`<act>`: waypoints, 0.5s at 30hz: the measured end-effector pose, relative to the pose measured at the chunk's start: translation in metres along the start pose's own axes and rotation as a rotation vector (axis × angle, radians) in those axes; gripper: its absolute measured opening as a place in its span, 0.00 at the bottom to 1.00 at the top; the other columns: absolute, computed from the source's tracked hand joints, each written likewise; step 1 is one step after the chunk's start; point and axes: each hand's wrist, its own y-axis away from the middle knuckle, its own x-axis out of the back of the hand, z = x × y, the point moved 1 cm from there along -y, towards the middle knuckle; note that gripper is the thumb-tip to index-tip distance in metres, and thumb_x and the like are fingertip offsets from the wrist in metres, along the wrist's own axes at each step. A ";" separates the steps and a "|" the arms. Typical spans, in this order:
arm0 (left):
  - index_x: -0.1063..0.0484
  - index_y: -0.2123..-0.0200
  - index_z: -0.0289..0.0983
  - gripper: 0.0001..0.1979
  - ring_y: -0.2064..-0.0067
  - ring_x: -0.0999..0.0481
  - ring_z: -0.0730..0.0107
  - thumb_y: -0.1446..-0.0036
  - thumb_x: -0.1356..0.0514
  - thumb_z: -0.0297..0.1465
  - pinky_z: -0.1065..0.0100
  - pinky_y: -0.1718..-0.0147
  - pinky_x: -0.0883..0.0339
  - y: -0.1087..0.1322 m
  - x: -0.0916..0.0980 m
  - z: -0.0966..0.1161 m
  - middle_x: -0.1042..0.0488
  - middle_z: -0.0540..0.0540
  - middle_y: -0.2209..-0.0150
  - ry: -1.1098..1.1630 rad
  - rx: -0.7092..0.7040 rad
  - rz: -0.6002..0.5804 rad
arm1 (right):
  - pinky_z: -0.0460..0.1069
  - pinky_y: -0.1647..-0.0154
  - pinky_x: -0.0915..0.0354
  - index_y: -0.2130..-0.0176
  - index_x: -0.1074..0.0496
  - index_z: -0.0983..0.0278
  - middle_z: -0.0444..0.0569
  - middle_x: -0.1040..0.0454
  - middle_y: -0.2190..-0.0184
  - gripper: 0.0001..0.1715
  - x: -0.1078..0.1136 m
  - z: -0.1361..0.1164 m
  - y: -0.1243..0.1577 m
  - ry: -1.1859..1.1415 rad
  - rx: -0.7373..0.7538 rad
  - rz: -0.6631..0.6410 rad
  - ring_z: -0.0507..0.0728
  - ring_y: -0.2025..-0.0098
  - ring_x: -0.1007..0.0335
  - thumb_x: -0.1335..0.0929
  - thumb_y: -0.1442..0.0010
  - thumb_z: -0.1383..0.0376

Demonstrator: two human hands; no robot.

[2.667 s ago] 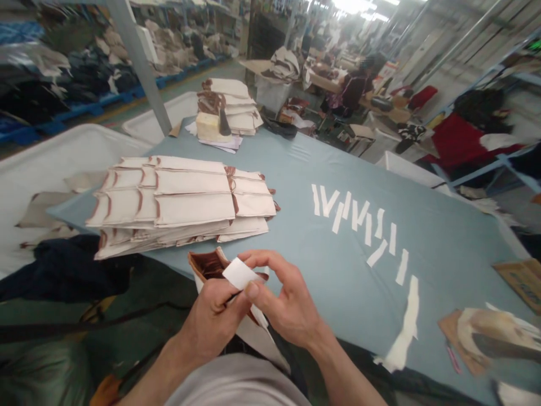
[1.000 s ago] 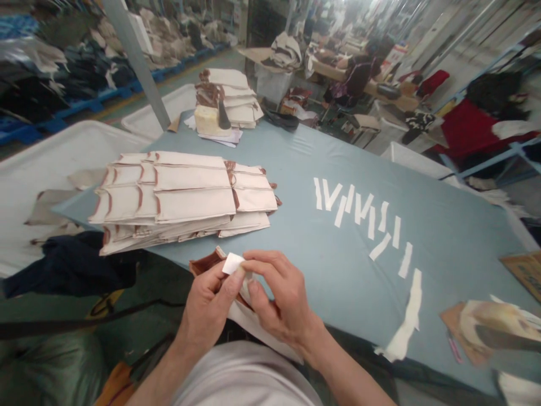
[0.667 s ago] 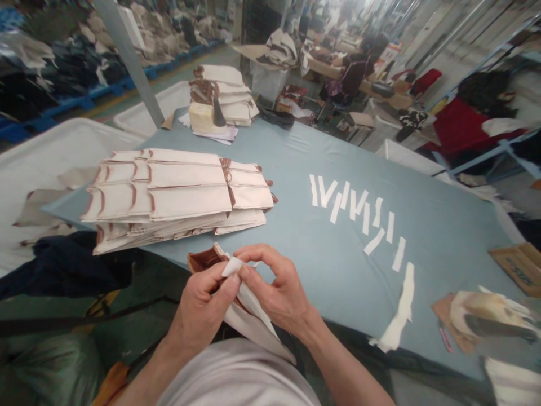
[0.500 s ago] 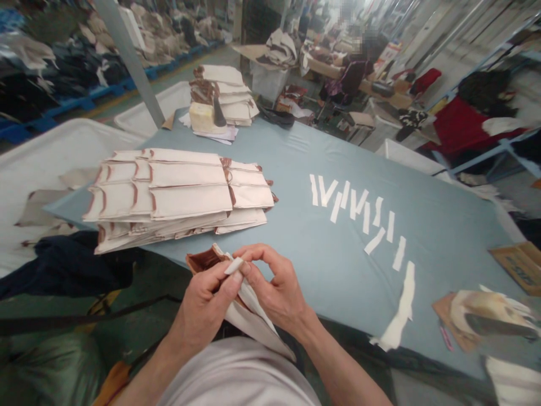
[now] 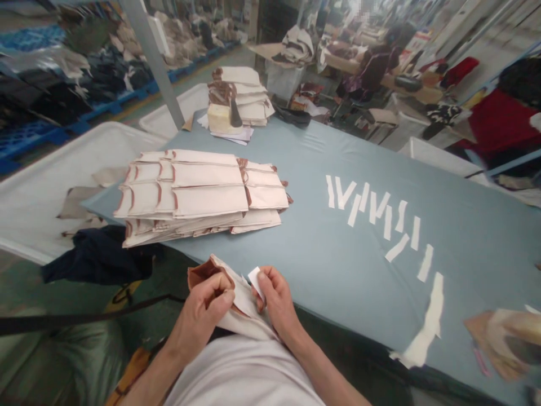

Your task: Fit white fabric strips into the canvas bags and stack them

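your left hand (image 5: 204, 306) curls its fingers tight on one cream fabric piece (image 5: 242, 298) with a brown lining. the piece sits between your two hands at the near edge of the table (image 5: 321, 265), partly over your lap. your right hand (image 5: 276, 301) rests on that piece, with thumb and forefinger pinched shut on one small white strip (image 5: 256, 277) that stands up just beside the piece's upper edge.

to your left, one dark cloth (image 5: 99, 260) hangs below the table edge. to your right, one long ragged white strip (image 5: 426, 330) lies near the table edge. beyond it lie shorter white strips (image 5: 372, 207) in a loose row on the blue-grey top, twelve as far as i can count, well apart from your hands.

ahead on the left lies one fanned pile of cream pieces (image 5: 198, 192) with brown trim; the number in it cannot be told. two white trays (image 5: 63, 180) lie beside the table on that side. at the far end stands a second stack (image 5: 247, 96) of cream pieces, with one pale block (image 5: 218, 119) touching its front. past the table, one seated person (image 5: 372, 67) is at another bench.
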 end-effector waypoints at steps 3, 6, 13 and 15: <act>0.33 0.74 0.39 0.18 0.71 0.39 0.69 0.34 0.38 0.41 0.70 0.72 0.41 0.012 0.014 0.000 0.35 0.53 0.74 -0.118 0.043 -0.042 | 0.45 0.81 0.51 0.65 0.31 0.61 0.37 0.34 0.79 0.35 -0.004 0.007 0.000 0.028 -0.028 -0.028 0.47 0.81 0.50 0.30 0.38 0.32; 0.29 0.73 0.38 0.20 0.70 0.34 0.68 0.32 0.39 0.44 0.70 0.69 0.38 0.016 0.023 0.003 0.30 0.52 0.73 -0.219 0.082 -0.052 | 0.45 0.76 0.46 0.67 0.30 0.61 0.38 0.34 0.78 0.34 -0.002 -0.006 -0.001 0.059 0.000 -0.045 0.49 0.77 0.45 0.26 0.41 0.35; 0.16 0.66 0.37 0.21 0.66 0.24 0.63 0.29 0.41 0.44 0.68 0.64 0.32 -0.007 0.020 0.026 0.18 0.46 0.67 -0.214 -0.103 0.078 | 0.46 0.74 0.46 0.67 0.26 0.63 0.40 0.31 0.76 0.21 0.004 -0.107 0.020 0.332 0.224 -0.118 0.49 0.74 0.43 0.27 0.33 0.50; 0.15 0.65 0.37 0.21 0.66 0.23 0.63 0.28 0.40 0.44 0.68 0.65 0.31 -0.012 0.018 0.028 0.17 0.45 0.67 -0.193 -0.126 0.107 | 0.45 0.76 0.49 0.68 0.26 0.63 0.39 0.32 0.78 0.19 -0.001 -0.130 0.026 0.396 0.275 -0.132 0.48 0.77 0.45 0.28 0.33 0.53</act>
